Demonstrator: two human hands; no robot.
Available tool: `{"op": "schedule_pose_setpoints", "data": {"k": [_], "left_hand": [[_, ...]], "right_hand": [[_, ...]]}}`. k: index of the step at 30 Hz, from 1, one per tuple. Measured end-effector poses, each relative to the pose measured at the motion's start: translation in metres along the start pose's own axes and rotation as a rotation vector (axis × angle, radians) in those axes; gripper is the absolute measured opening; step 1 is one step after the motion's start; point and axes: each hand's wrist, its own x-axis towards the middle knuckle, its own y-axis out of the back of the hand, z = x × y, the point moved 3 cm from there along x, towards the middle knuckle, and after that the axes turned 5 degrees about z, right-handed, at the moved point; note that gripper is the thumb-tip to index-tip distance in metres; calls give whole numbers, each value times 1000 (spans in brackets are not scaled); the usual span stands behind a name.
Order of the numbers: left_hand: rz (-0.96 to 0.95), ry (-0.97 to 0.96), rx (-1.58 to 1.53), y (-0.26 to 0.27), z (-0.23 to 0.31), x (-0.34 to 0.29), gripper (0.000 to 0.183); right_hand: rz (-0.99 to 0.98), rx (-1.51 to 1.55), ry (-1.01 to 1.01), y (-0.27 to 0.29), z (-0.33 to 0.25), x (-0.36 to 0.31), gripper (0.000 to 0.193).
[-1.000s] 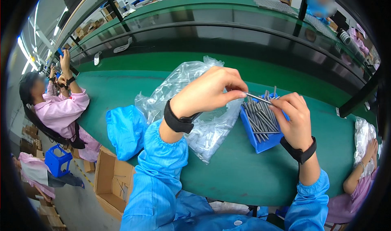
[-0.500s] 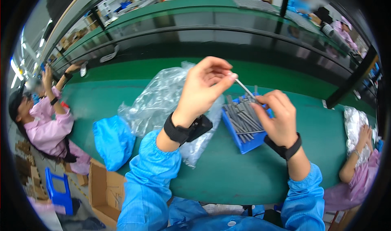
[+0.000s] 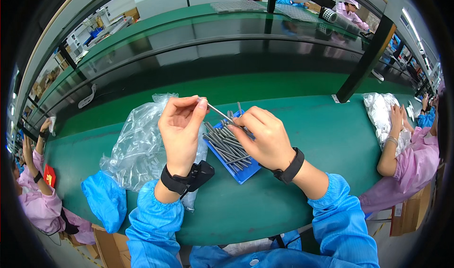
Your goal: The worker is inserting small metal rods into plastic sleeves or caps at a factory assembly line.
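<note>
- Above the blue bin [image 3: 245, 175] on the green desk [image 3: 283, 206]: one thin metal rod [image 3: 219, 112], aslant between both hands.
- Left hand [image 3: 177, 131]: grip pinched on the rod's upper end. Right hand [image 3: 268, 138]: grip clamped on its lower end.
- Best done, I judge, with the right steady and both pinches in line — light pressure, no sideways twist.
- Pale spot at left fingertips: nail or small part, cannot tell. Rod's lower end hidden by right fingers; heaped rods [image 3: 226, 147] partly hidden too.
</note>
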Motion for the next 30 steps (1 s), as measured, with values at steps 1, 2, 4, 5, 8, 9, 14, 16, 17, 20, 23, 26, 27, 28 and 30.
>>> {"op": "schedule_pose_setpoints", "data": {"k": [1, 2, 4, 5, 8, 9, 14, 16, 17, 20, 23, 26, 27, 28, 30], "left_hand": [[-5, 2, -6, 0, 0, 1, 13], [-9, 21, 1, 1, 0, 2, 13], [-9, 40, 9, 1, 0, 3, 13], [-28, 44, -16, 1, 1, 4, 12], [-58, 47, -52, 0, 4, 5, 12], [-76, 49, -70, -1, 4, 5, 12], [-129, 78, -103, 2, 6, 4, 13], [-163, 108, -125, 3, 3, 4, 14], [-161, 106, -124, 3, 2, 4, 14], [-158, 74, -118, 3, 1, 3, 16], [-107, 27, -130, -1, 3, 2, 20], [-63, 47, -150, -6, 4, -2, 22], [-48, 29, -139, -5, 3, -4, 20], [-33, 11, -127, -5, 3, -5, 19], [-17, 15, -128, -7, 3, -8, 19]], "right_hand": [[12, 14, 0, 1, 0, 0, 11], [11, 15, -1, 0, 0, 0, 11], [24, 112, -90, -2, 2, -2, 9], [22, 121, -88, -3, 1, -2, 9], [15, 234, -158, 0, -2, 0, 9], [-31, 332, -266, 0, -3, 0, 10], [-293, 952, -799, -6, 5, -4, 16], [-329, 987, -799, -5, 8, -3, 19], [-346, 1042, -820, -5, 9, -3, 19], [-316, 1030, -832, -7, 8, -2, 17], [-142, 626, -543, -4, 4, 0, 13], [37, 213, -204, 0, 2, 1, 12], [41, 157, -156, 0, 1, 1, 12], [44, 100, -108, 0, 0, 1, 13], [30, 111, -119, 0, 0, 0, 13]]}}
